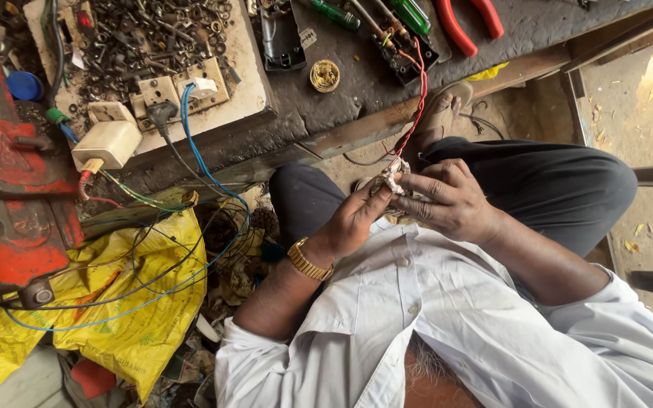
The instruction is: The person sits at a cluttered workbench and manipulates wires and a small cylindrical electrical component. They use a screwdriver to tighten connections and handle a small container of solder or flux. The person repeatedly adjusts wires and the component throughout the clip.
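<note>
Both hands working at lap level, just below the bench edge [357,128]. Left hand [353,223] curled, fingertips pinched on a small whitish wound part [394,180]. Right hand [451,202] closed round the same part from the other side (grip detail partly hidden). Red wire pair [419,98] running taut from the part up over the bench edge to a black unit [406,57]. Advised: steady the part on the knee, keep slack in the 2 leads, work 1 strand at a time.
</note>
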The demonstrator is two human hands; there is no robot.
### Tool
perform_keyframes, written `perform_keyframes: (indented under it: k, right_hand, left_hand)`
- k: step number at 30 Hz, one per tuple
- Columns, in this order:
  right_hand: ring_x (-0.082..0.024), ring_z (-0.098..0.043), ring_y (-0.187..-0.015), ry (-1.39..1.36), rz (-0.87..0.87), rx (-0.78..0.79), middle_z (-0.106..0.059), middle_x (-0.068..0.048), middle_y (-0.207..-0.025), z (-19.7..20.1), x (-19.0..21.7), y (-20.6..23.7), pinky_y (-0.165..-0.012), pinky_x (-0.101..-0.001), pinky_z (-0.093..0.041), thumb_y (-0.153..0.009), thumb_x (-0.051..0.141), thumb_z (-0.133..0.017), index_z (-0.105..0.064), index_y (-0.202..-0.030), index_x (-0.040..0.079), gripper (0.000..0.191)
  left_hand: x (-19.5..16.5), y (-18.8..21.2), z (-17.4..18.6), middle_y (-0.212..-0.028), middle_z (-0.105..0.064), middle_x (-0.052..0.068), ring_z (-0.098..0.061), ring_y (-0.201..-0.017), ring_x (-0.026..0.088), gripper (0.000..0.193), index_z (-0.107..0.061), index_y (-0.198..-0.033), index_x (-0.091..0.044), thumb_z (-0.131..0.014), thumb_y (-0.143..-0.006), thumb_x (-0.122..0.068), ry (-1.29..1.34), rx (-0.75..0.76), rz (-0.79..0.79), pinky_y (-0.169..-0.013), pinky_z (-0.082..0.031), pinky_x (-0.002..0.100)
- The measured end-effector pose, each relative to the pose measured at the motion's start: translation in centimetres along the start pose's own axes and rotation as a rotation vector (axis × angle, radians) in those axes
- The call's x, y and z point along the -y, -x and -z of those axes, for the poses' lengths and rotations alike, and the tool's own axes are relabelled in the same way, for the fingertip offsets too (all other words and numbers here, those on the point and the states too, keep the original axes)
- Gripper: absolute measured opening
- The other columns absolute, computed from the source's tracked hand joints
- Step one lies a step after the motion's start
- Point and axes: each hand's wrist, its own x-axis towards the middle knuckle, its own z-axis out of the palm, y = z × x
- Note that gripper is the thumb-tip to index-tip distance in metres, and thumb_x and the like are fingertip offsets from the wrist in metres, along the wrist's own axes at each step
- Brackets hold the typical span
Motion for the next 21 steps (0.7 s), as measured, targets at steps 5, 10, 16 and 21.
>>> perform_keyframes:
  k: [5,10,16,21]
  right_hand:
    - [-0.031,-0.062,-0.103,-0.071,-0.05,-0.015,-0.065,-0.009,-0.131,0.0,-0.5,-0.3,-0.088,-0.0456,-0.048,-0.076,0.017,-0.078,-0.073,-0.117,0.012,0.042]
    - [-0.031,-0.06,-0.093,-0.111,-0.132,0.035,-0.064,-0.013,-0.119,-1.5,-0.2,0.6,-0.08,-0.0428,-0.049,-0.079,0.014,-0.084,-0.069,-0.109,0.007,0.034]
    - [-0.033,-0.065,-0.097,-0.169,-0.21,-0.019,-0.063,-0.013,-0.116,-3.0,-0.2,0.8,-0.08,-0.0416,-0.055,-0.08,0.012,-0.084,-0.063,-0.104,0.009,0.032]
    - [-0.036,-0.068,-0.105,-0.269,-0.32,0.009,-0.063,-0.019,-0.127,-2.5,0.0,0.3,-0.083,-0.0406,-0.059,-0.077,0.007,-0.082,-0.064,-0.113,0.001,0.041]
  left_hand:
    - [0.2,-1.1,0.2,-0.118,-0.064,0.008,-0.058,-0.106,0.013,0.043,-0.054,-0.138,0.0,-0.043,-0.114,-0.035,-0.181,-0.054,-0.006,-0.093,-0.051,0.029]
    - [0.3,-1.4,0.0,-0.115,-0.06,0.014,-0.065,-0.106,0.024,0.037,-0.061,-0.124,0.001,-0.049,-0.112,-0.032,-0.577,-0.104,-0.121,-0.093,-0.054,0.035]
    - [0.4,-1.5,-0.4,-0.12,-0.065,0.016,-0.066,-0.112,0.029,0.031,-0.063,-0.125,0.003,-0.06,-0.107,-0.022,-0.616,-0.253,-0.287,-0.095,-0.053,0.037]
    - [1.6,-2.2,0.3,-0.1,-0.072,0.009,-0.07,-0.092,0.017,0.023,-0.068,-0.112,0.0,-0.076,-0.094,-0.012,-0.474,-0.471,-0.198,-0.083,-0.057,0.031]
